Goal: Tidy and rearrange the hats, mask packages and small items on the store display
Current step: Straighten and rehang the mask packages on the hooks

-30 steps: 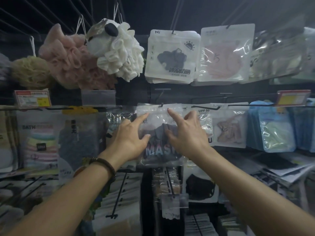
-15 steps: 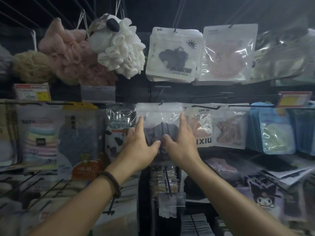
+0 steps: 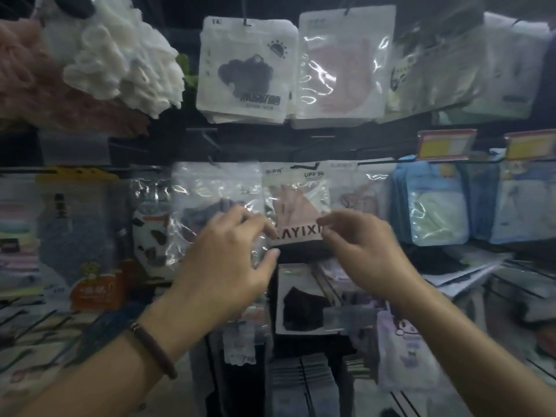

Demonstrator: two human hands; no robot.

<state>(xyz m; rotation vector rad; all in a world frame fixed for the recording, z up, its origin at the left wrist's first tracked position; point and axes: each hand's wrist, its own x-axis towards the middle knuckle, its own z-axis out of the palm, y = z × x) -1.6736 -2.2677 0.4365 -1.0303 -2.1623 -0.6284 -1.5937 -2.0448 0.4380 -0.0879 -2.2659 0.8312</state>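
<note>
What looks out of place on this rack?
Right of centre, below the hanging blue packs, several flat packs lie loose in a slanted, fanned heap instead of hanging on hooks.

Single view, head-worn, wide-angle. It faces the store display straight on, pitched slightly down, and both forearms enter from the bottom edge.

Range is close. The left hand (image 3: pixel 228 260) and right hand (image 3: pixel 361 251) sit mid-frame, just before the middle row of mask packages (image 3: pixel 216 188). The upper row of packages (image 3: pixel 243 70) fills the top. A white bath puff (image 3: pixel 120 61) is cropped at top left. The frame is blurred.
</note>
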